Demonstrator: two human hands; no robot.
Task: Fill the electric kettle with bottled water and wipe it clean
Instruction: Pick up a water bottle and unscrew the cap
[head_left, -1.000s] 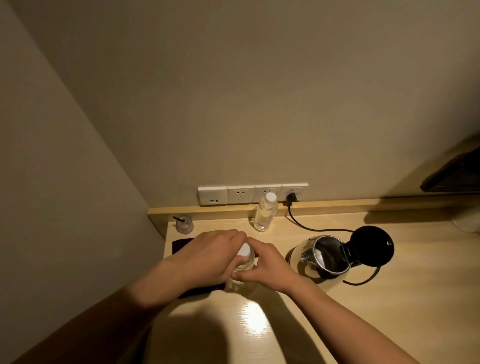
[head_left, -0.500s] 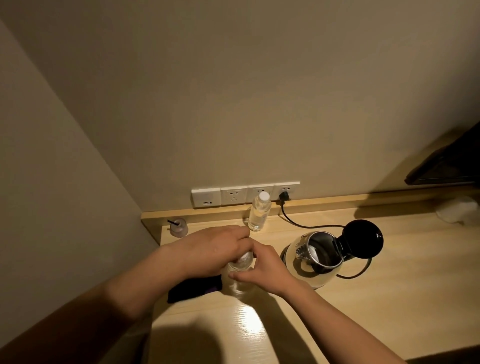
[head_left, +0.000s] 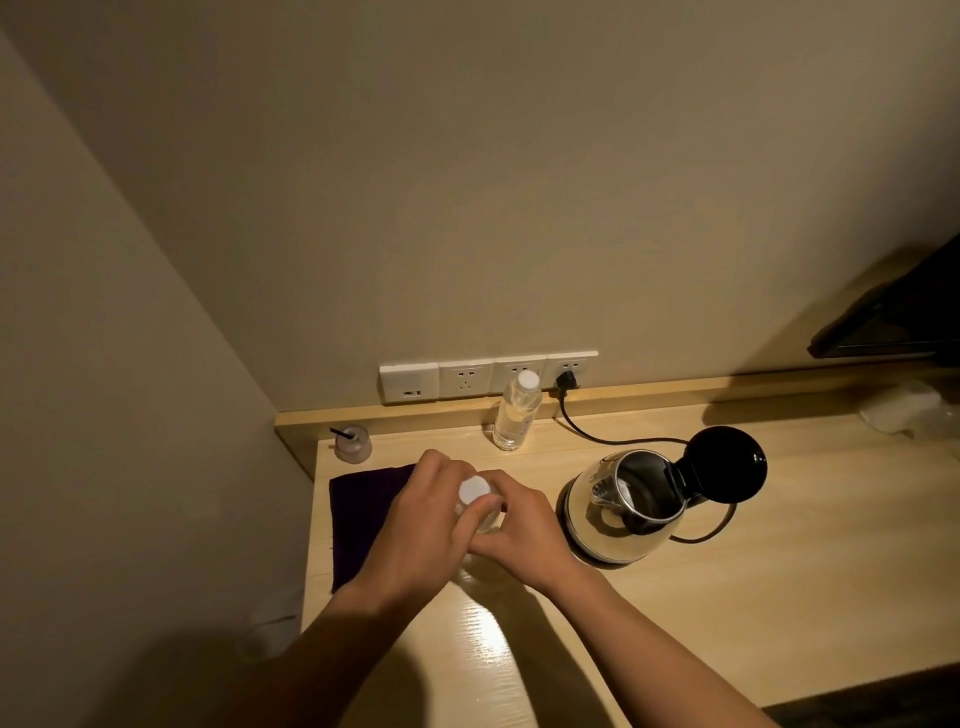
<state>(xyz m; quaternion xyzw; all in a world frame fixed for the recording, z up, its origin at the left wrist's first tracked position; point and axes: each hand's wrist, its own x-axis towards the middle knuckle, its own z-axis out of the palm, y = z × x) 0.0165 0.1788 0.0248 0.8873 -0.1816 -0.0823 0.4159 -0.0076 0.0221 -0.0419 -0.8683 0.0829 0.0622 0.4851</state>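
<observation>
A clear water bottle with a white cap (head_left: 475, 489) stands on the wooden desk (head_left: 779, 571) between my hands. My left hand (head_left: 426, 525) wraps the bottle's neck and cap area from the left. My right hand (head_left: 524, 530) grips the bottle's body from the right. Most of the bottle is hidden by my fingers. The electric kettle (head_left: 623, 504) sits on its base just right of my hands, its black lid (head_left: 724, 470) swung open. A dark purple cloth (head_left: 361, 514) lies flat under my left hand.
A second capped water bottle (head_left: 515, 410) stands at the back ledge below the wall sockets (head_left: 488, 376). The kettle's black cord (head_left: 597, 434) runs to a plug. A small glass jar (head_left: 352, 442) sits in the back left corner. Something white (head_left: 898, 408) lies far right.
My left hand has shifted so the white cap now shows between my fingers. Both hands stay on the bottle. The camera view has moved slightly.
</observation>
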